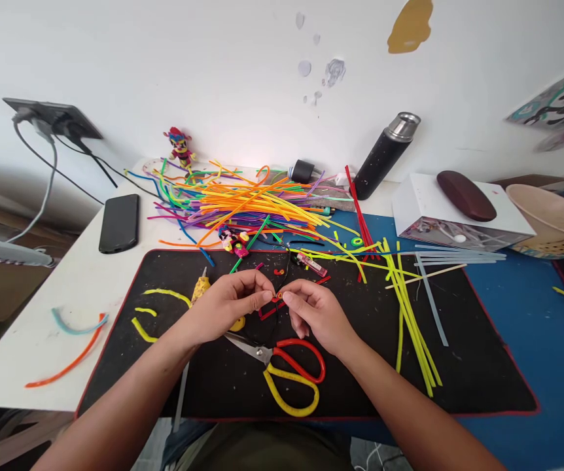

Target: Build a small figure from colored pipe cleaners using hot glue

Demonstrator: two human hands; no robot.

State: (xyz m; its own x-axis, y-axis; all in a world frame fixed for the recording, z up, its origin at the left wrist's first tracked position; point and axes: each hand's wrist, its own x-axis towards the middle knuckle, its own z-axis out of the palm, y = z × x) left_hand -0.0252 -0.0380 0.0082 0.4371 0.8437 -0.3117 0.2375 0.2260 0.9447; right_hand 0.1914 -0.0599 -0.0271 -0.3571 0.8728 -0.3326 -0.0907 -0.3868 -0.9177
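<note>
My left hand (233, 302) and my right hand (315, 313) meet above the middle of the black mat (360, 386). Between their pinched fingertips is a small red and orange piece (278, 296), mostly covered by the fingers. Just below the hands lie scissors (262, 354) with one red and one yellow handle. A yellow figure part (200, 288) with a pointed grey tip is beside my left hand. Small red pieces (279, 271) lie beyond the fingertips, near a pink and clear item (312, 264).
Colourful pipe cleaners (257, 199) are heaped at the back. Yellow-green stems (412, 327) lie at the right. Around the edges are a phone (120, 223), a black thermos (385, 157), a white box (424, 196), a bowl (551, 209) and a small figure (180, 145).
</note>
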